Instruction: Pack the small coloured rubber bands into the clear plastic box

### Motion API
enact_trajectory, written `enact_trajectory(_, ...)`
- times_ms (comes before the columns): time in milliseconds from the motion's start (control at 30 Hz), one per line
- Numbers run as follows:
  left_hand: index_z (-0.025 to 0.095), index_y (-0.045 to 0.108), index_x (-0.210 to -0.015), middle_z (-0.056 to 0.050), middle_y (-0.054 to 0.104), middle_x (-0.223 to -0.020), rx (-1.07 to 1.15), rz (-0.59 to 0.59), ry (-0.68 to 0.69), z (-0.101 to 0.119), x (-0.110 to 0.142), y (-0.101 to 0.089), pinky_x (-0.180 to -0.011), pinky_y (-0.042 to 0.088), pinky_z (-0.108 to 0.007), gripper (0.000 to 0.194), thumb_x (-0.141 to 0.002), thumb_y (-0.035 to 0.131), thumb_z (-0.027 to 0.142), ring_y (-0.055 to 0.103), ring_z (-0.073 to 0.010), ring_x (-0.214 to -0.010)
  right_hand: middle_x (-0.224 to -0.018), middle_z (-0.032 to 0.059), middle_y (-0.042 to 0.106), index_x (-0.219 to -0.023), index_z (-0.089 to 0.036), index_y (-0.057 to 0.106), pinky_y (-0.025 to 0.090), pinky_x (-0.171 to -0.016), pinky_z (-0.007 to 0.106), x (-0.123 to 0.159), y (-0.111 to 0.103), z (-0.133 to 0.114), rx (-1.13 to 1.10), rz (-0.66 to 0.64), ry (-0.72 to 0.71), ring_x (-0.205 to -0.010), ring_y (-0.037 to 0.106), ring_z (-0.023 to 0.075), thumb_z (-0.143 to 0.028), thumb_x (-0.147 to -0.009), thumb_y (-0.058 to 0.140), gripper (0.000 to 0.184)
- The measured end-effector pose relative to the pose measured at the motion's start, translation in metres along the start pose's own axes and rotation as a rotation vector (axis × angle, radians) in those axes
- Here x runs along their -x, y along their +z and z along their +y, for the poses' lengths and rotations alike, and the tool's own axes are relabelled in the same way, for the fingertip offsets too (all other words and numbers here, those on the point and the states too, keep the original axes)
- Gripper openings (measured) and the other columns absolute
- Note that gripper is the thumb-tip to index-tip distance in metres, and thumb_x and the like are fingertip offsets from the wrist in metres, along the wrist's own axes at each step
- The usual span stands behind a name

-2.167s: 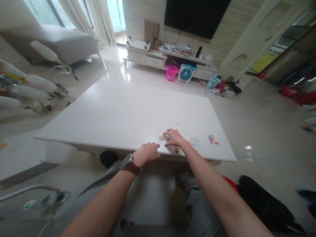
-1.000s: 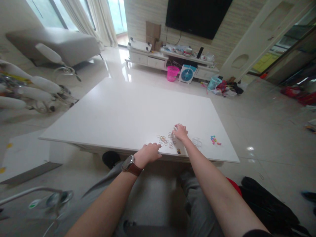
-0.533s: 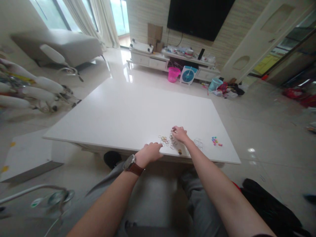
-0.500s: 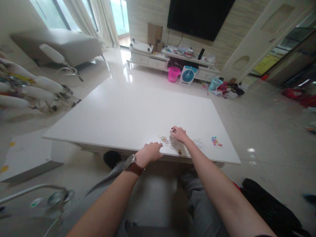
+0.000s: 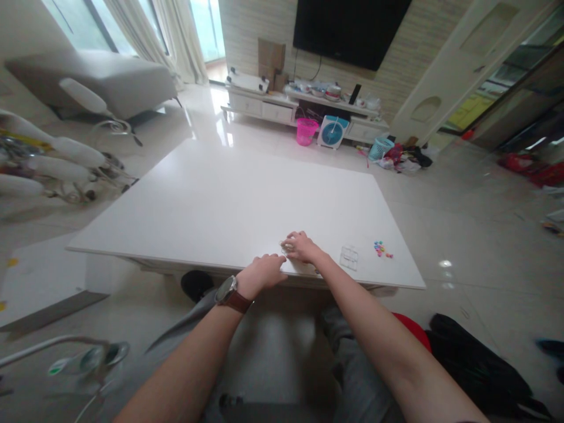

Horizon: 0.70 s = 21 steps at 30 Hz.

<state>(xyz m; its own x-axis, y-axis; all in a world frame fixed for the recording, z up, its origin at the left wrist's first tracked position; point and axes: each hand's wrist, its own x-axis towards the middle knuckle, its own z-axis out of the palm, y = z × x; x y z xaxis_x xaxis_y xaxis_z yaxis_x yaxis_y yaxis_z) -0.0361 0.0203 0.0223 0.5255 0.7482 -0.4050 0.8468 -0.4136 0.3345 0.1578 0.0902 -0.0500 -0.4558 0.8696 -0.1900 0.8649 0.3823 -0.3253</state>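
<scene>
My right hand lies on the white table near its front edge, fingers bent and bunched over a small pile of thin rings; most of the pile is hidden under it. My left hand, with a brown-strapped watch on the wrist, rests palm down at the table's front edge just left of the pile, fingers stretched toward it and holding nothing.
A small clear compartment box lies right of my right hand, and a cluster of coloured beads farther right. Beyond the table are a pink basket, a blue fan and a TV cabinet. A sofa stands at the far left.
My right hand reached out to a stray ring farther back on the table, then drew back left and toward me onto the pile, which now looks gathered under it. The left hand stayed put.
</scene>
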Motion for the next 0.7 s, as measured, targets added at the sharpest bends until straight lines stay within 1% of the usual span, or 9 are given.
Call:
enact_trajectory(67, 0.021, 0.061, -0.131, -0.015, 0.067, -0.132, -0.002, -0.004, -0.002, 0.002, 0.001, -0.002, -0.100, 0.051, -0.049, 0.043, -0.091, 0.056, 0.036, 0.063, -0.0344, -0.122, -0.120, 0.0074, 0.064, -0.113, -0.027, 0.076, 0.045, -0.095, 0.032, -0.003, 0.001, 0.001, -0.011, 0.023, 0.012, -0.110, 0.056, 0.0232, -0.022, -0.087, 0.071, 0.027)
enact_trajectory(100, 0.021, 0.062, -0.130, -0.015, 0.067, -0.131, -0.002, -0.007, -0.006, 0.003, 0.001, -0.002, -0.099, 0.051, -0.049, 0.042, -0.091, 0.056, 0.036, 0.063, -0.0345, -0.122, -0.114, 0.0078, 0.066, -0.108, -0.024, 0.078, 0.045, -0.093, 0.029, -0.004, 0.001, 0.002, -0.014, 0.036, 0.027, -0.104, 0.059, 0.0209, -0.018, -0.089, 0.067, 0.023)
enact_trajectory(200, 0.020, 0.062, -0.129, -0.015, 0.067, -0.131, -0.001, -0.012, -0.008, 0.004, 0.002, -0.003, -0.098, 0.052, -0.049, 0.041, -0.091, 0.056, 0.035, 0.064, -0.0343, -0.120, -0.104, 0.0085, 0.067, -0.100, -0.019, 0.078, 0.046, -0.084, 0.025, -0.004, 0.000, 0.005, -0.024, 0.088, 0.096, -0.090, 0.061, 0.0175, -0.012, -0.091, 0.061, 0.020)
enact_trajectory(367, 0.021, 0.061, -0.132, -0.015, 0.067, -0.132, 0.002, -0.014, -0.003, 0.001, 0.001, 0.000, -0.099, 0.052, -0.047, 0.044, -0.091, 0.057, 0.036, 0.064, -0.0335, -0.121, -0.094, 0.0078, 0.072, -0.087, -0.017, 0.076, 0.045, -0.079, 0.025, -0.003, -0.007, 0.015, -0.057, 0.162, 0.177, -0.085, 0.063, 0.0169, -0.011, -0.085, 0.065, 0.013)
enact_trajectory(433, 0.021, 0.061, -0.132, -0.016, 0.067, -0.132, 0.004, -0.011, -0.005, 0.000, 0.000, 0.001, -0.098, 0.052, -0.047, 0.044, -0.090, 0.057, 0.035, 0.064, -0.0339, -0.121, -0.090, 0.0067, 0.073, -0.087, -0.016, 0.076, 0.045, -0.079, 0.024, -0.003, -0.014, 0.018, -0.083, 0.191, 0.196, -0.083, 0.063, 0.0160, -0.008, -0.082, 0.065, 0.014)
enact_trajectory(533, 0.019, 0.061, -0.132, -0.016, 0.066, -0.133, 0.009, -0.001, -0.003, -0.001, -0.001, 0.002, -0.098, 0.052, -0.049, 0.045, -0.090, 0.057, 0.035, 0.064, -0.0353, -0.121, -0.088, 0.0050, 0.075, -0.090, -0.016, 0.076, 0.046, -0.078, 0.023, -0.004, -0.026, 0.023, -0.128, 0.239, 0.221, -0.082, 0.065, 0.0147, -0.007, -0.080, 0.064, 0.017)
enact_trajectory(633, 0.019, 0.061, -0.132, -0.016, 0.067, -0.132, 0.013, 0.002, -0.001, -0.001, -0.001, 0.002, -0.098, 0.052, -0.050, 0.046, -0.090, 0.056, 0.035, 0.064, -0.0356, -0.120, -0.089, 0.0039, 0.076, -0.093, -0.016, 0.075, 0.047, -0.076, 0.022, -0.005, -0.034, 0.024, -0.168, 0.269, 0.243, -0.081, 0.066, 0.0133, -0.010, -0.083, 0.062, 0.018)
enact_trajectory(700, 0.019, 0.061, -0.132, -0.016, 0.067, -0.132, 0.011, 0.003, 0.000, -0.001, -0.001, 0.002, -0.098, 0.052, -0.049, 0.045, -0.090, 0.056, 0.035, 0.064, -0.0352, -0.120, -0.089, 0.0036, 0.077, -0.094, -0.016, 0.075, 0.047, -0.075, 0.021, -0.004, -0.035, 0.024, -0.183, 0.276, 0.254, -0.081, 0.067, 0.0129, -0.014, -0.085, 0.062, 0.016)
